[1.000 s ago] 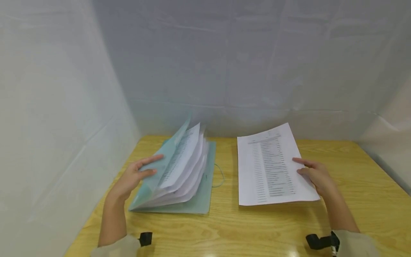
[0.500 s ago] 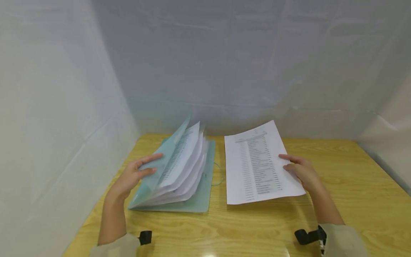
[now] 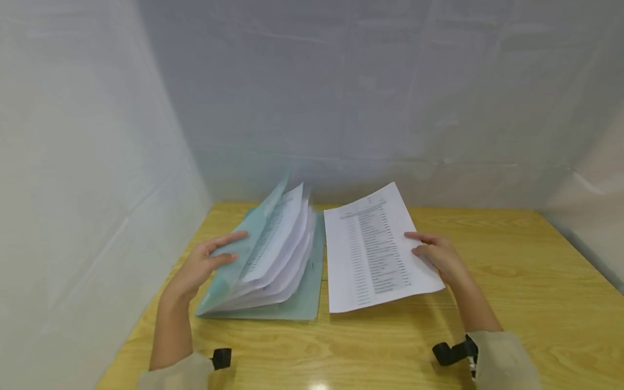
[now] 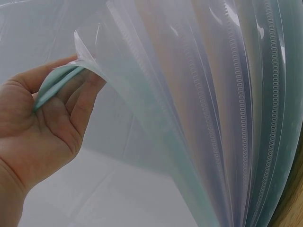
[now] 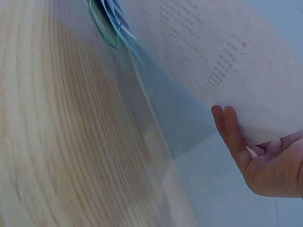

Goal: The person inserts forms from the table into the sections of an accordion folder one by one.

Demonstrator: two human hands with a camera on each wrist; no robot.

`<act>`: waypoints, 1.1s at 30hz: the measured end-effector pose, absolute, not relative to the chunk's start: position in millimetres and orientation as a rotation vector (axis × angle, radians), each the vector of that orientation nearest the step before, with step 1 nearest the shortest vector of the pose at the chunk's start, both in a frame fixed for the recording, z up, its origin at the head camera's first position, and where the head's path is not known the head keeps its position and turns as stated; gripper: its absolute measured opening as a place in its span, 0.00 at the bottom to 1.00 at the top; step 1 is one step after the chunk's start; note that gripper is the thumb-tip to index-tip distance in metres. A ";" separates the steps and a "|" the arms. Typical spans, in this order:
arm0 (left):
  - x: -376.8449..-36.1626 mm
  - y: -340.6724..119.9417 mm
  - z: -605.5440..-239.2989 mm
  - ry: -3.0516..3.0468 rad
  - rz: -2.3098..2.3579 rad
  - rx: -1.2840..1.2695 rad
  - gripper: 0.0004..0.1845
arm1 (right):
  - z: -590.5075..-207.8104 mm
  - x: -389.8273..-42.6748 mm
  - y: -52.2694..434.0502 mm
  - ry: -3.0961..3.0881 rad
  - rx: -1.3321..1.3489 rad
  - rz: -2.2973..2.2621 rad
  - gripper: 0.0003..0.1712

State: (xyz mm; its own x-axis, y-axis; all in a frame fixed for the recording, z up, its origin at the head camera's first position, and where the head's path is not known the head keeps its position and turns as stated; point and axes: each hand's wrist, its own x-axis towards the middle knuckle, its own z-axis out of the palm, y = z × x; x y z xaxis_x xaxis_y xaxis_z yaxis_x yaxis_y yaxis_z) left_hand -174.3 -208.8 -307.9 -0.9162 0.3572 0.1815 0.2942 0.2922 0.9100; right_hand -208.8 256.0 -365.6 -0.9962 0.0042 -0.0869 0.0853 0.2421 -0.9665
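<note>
A teal expanding folder (image 3: 306,295) lies open at the table's left, with several white printed pages fanned up inside it. My left hand (image 3: 205,265) grips the raised front cover (image 4: 142,118), its edge pinched between thumb and fingers (image 4: 71,101). My right hand (image 3: 434,257) holds a printed sheet (image 3: 370,254) by its right edge, fingers (image 5: 229,132) underneath. The sheet (image 5: 203,52) hangs tilted just above the table, its left edge right beside the folder.
The wooden table (image 3: 390,346) is walled in by white sheeting at the left, back and right. A teal elastic loop (image 5: 106,28) sticks out from the folder's right edge. Black wrist straps (image 3: 448,352) show on both sleeves.
My right hand has carried the printed sheet leftwards until its left edge reaches the folder. The left hand and the raised cover have stayed put.
</note>
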 end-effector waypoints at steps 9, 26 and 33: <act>-173.5 -211.1 -309.0 2.479 1.726 0.619 0.23 | -372.9 -212.5 243.4 2.339 0.072 -1.960 0.27; -173.2 -209.0 -307.7 2.479 1.732 0.615 0.23 | -373.7 -222.4 222.6 2.261 0.115 -1.980 0.26; -173.2 -208.9 -308.4 2.464 1.739 0.615 0.23 | -379.0 -227.8 216.0 2.199 0.120 -2.017 0.26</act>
